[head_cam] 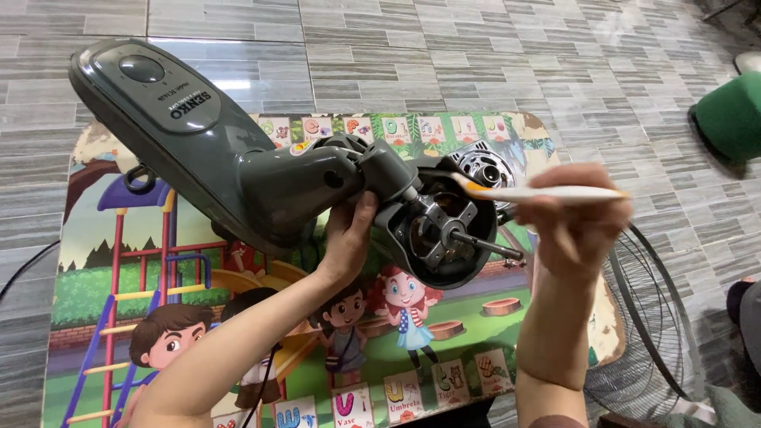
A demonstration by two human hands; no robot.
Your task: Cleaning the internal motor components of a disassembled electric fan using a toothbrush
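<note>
Head view. Grey fan body [238,158], guard and blades off, held tilted above a small table [95,261] with a cartoon-printed top. Base end with its control knob points up-left; motor head [444,226] points right and toward the camera.

Left hand [345,242]: closed on the neck of the fan just behind the motor head, gripping from below and carrying its weight. Nothing of the fan rests on the table.

Right hand [575,218]: closed round the handle of a white tool [539,192] with an orange tip, possibly a small brush; exact kind unclear. Tool lies roughly level, tip pointing left and reaching the top edge of the open motor housing, touching or just short of it; cannot tell which.

Motor: front cover off, metal bracket and bare shaft [483,243] exposed, shaft sticking out to the right.

Judgement: the step in hand looks like working at the exposed motor, cleaning or prising near the upper rim. The next move calls for a steady left grip so the head does not swing, and short, light strokes clear of the shaft.

Nearby: wire fan guard [650,317] on the tiled floor [476,63] at right; green round object [733,115] at far right.
</note>
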